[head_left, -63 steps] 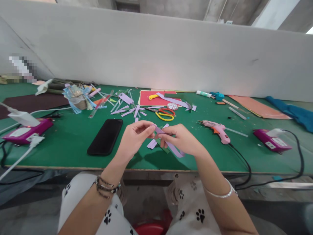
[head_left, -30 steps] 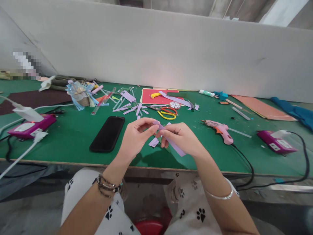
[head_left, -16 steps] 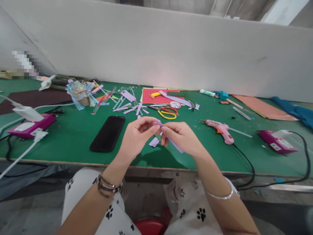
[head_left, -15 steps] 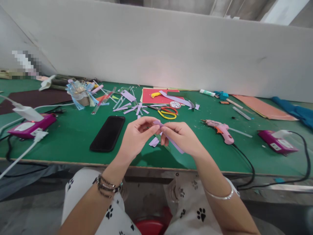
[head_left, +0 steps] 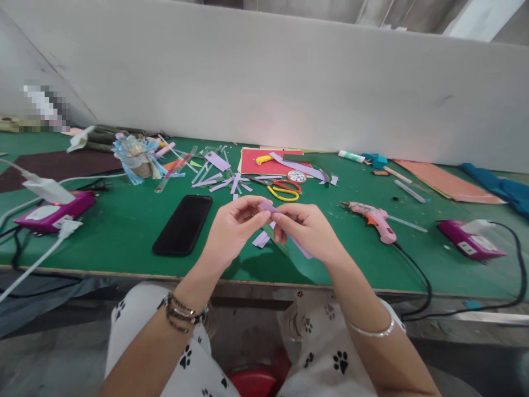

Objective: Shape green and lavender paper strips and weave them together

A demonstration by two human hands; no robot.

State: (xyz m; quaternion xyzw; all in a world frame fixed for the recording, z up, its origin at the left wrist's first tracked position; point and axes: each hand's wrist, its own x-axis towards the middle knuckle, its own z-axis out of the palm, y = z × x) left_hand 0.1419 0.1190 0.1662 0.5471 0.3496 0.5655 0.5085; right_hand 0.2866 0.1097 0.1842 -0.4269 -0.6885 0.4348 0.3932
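Note:
A narrow purple paper strip [head_left: 301, 246] is pinched between my two hands above the table's near part. My left hand [head_left: 235, 227] grips its upper end between thumb and forefinger. Close beside it, my right hand [head_left: 309, 229] pinches the same strip, whose long end slants down under the palm. Below the hands lie short purple paper pieces [head_left: 261, 239] on the table, partly hidden by the fingers. Scissors [head_left: 285, 191] with red and yellow handles rest just beyond, near scattered purple strips [head_left: 221, 184]. To the left of my left hand lies a black phone [head_left: 182, 225].
On the green table [head_left: 363, 270], a pink glue gun [head_left: 374, 218] lies right of my hands. Purple power blocks [head_left: 469, 240] with cords sit at both sides. Behind are red paper [head_left: 248, 164], a tape roll [head_left: 296, 176] and a blue-fringed pot [head_left: 140, 165]. A white partition [head_left: 264, 82] stands behind.
Both hands keep their pinch on the purple paper strip and have barely moved. The view has shifted very slightly.

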